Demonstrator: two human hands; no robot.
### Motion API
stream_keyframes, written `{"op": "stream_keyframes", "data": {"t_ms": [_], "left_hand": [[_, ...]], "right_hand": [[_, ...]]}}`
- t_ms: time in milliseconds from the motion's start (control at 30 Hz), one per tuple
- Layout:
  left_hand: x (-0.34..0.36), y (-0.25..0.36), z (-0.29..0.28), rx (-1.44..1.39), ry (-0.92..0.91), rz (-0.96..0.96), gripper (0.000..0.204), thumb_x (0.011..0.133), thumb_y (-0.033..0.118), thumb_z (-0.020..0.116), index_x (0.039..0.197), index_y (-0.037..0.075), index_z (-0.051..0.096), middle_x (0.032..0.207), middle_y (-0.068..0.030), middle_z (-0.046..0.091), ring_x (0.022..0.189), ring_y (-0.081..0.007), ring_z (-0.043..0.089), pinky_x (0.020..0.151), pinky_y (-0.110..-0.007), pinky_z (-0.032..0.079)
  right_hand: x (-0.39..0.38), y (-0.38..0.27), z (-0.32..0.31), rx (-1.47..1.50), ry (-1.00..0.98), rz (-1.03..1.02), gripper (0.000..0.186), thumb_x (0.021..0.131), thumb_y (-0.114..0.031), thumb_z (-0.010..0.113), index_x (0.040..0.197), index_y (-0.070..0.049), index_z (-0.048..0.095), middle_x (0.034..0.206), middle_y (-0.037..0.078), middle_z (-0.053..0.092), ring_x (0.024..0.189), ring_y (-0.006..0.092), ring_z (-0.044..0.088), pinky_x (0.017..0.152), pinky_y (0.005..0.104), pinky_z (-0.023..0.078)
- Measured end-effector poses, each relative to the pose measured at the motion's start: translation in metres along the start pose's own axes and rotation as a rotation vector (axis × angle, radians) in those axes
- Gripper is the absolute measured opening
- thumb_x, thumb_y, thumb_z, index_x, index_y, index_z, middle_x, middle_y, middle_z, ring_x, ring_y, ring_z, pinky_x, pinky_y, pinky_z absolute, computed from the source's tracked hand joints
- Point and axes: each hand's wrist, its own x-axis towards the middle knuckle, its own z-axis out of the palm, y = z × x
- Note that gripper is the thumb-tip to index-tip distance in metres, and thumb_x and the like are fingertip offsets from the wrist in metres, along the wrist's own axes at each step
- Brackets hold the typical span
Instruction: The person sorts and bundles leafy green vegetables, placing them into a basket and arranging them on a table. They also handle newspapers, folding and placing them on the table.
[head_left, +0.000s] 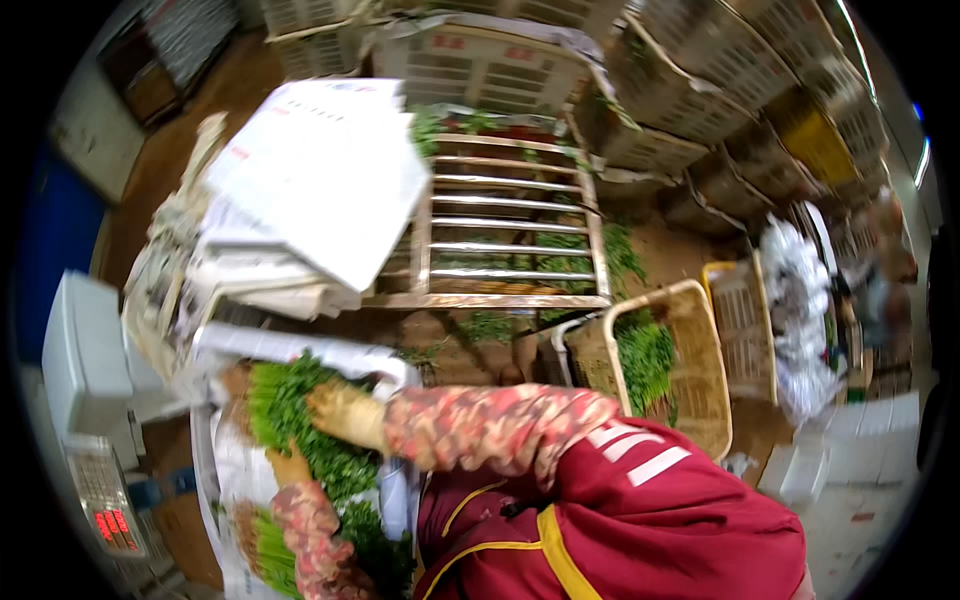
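Observation:
Bunches of leafy greens (323,455) with pale green stems and brownish root ends lie in a white-lined crate (232,484) at the lower left. My right hand (345,412), in a yellowish glove, reaches in from the right and rests on the leaves of the upper bunch, fingers spread. My left hand (288,466), also yellowish, comes up from below and touches the same bunch near its stems, thumb and fingers apart. Another bunch with green stems (273,552) lies nearer me, partly behind my left forearm. Camouflage sleeves cover both forearms.
Beyond the crate are stacked white sheets (320,180) and a metal rack (510,298). A beige basket (705,400) at the right holds more greens. A scale with a red display (105,490) stands at the far left. Plastic crates (480,70) are piled at the back.

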Motion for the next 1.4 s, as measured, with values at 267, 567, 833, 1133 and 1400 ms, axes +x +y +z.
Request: {"op": "stream_keyframes", "data": {"t_ms": [267,567,833,1133,1400], "left_hand": [[0.021,-0.015,-0.067,0.429,-0.004,0.131,0.058,0.095,0.047,0.051,0.118,-0.006,0.053,0.106,-0.0266,0.063,0.095,-0.0403,0.060,0.083,-0.043,0.047],[-0.205,0.271,0.043,0.162,-0.175,0.838,0.040,0.089,0.016,0.063,0.122,-0.005,0.057,0.114,-0.0225,0.063,0.103,-0.0379,0.060,0.094,-0.043,0.045],[-0.336,0.450,0.266,0.147,-0.515,1.520,0.042,0.076,-0.006,0.063,0.117,-0.001,0.059,0.115,-0.0189,0.061,0.107,-0.0372,0.058,0.095,-0.044,0.045],[-0.390,0.481,0.387,0.105,-0.662,1.643,0.038,0.075,-0.005,0.063,0.113,-0.002,0.058,0.109,-0.0178,0.061,0.103,-0.0357,0.060,0.097,-0.049,0.045],[-0.451,0.495,0.457,0.097,-1.001,1.610,0.031,0.076,-0.002,0.064,0.107,-0.005,0.062,0.107,-0.0173,0.063,0.102,-0.0334,0.061,0.094,-0.044,0.047]], "right_hand": [[-0.146,0.019,-0.089,0.659,0.457,0.061,0.041,0.084,-0.015,0.054,0.122,-0.002,0.054,0.127,0.017,0.055,0.120,0.0332,0.050,0.104,0.0435,0.039],[-0.517,0.152,-0.060,0.871,0.527,1.256,0.028,0.087,-0.021,0.061,0.113,-0.010,0.065,0.103,0.013,0.069,0.092,0.0274,0.067,0.082,0.0367,0.054],[-0.760,0.222,0.083,0.926,0.321,1.829,0.033,0.089,-0.023,0.059,0.119,-0.009,0.061,0.105,0.011,0.070,0.090,0.0262,0.068,0.080,0.0342,0.055],[-0.815,0.391,0.103,0.855,0.473,1.916,0.049,0.086,-0.015,0.057,0.134,-0.005,0.051,0.127,0.017,0.060,0.109,0.0252,0.061,0.094,0.0358,0.048],[-0.919,0.398,0.198,1.141,0.978,2.112,0.048,0.088,-0.017,0.061,0.134,-0.009,0.051,0.130,0.015,0.058,0.118,0.0260,0.056,0.095,0.0366,0.047]]}}
